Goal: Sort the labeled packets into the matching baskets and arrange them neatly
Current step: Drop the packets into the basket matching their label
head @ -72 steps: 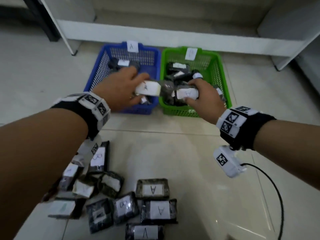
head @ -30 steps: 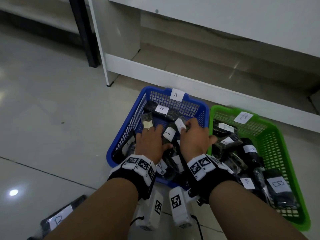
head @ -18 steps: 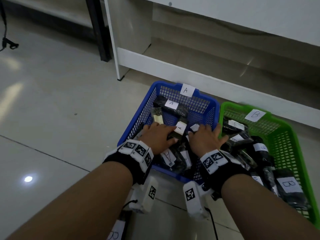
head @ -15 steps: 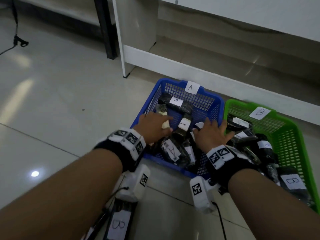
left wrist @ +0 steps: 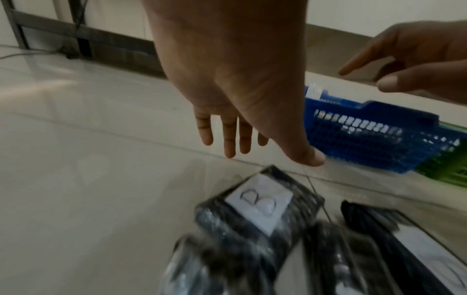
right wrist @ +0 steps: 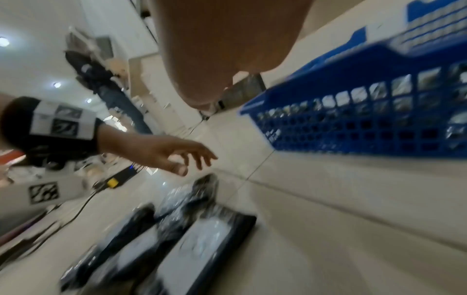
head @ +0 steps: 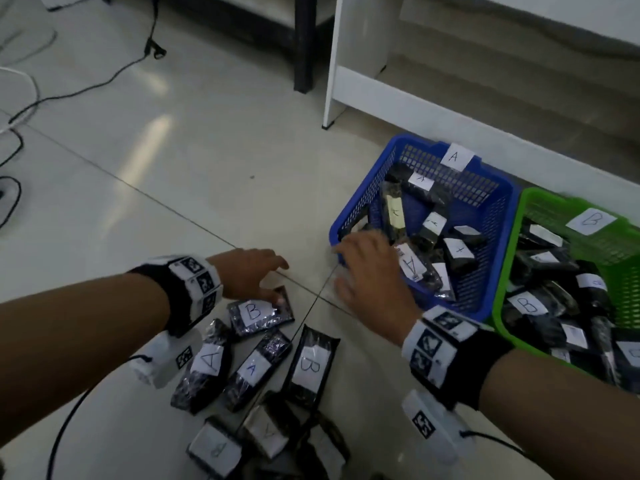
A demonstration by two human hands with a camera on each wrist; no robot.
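Observation:
Black packets with white letter labels lie in a pile on the floor. Among them are a B packet (head: 259, 311) (left wrist: 257, 205), two A packets (head: 207, 362) (head: 254, 368) and another B packet (head: 311, 365). My left hand (head: 273, 280) (left wrist: 267, 151) hovers just above the first B packet, fingers straight, holding nothing. My right hand (head: 346, 268) is spread and empty beside the front left corner of the blue basket (head: 363, 188) (right wrist: 366, 119), which is tagged A. The green basket (head: 504, 282), tagged B, stands to its right. Both hold several packets.
A white shelf unit (head: 334, 64) and a black leg (head: 304, 43) stand behind the baskets. Cables (head: 86, 88) run over the tiled floor at the far left. Wrist camera cables trail by my arms. More packets (head: 214, 448) lie near the bottom edge.
Both hands have come out of the blue basket, empty, and moved back and left to the floor pile. The packets they handled stay in the blue basket. The view has swung left.

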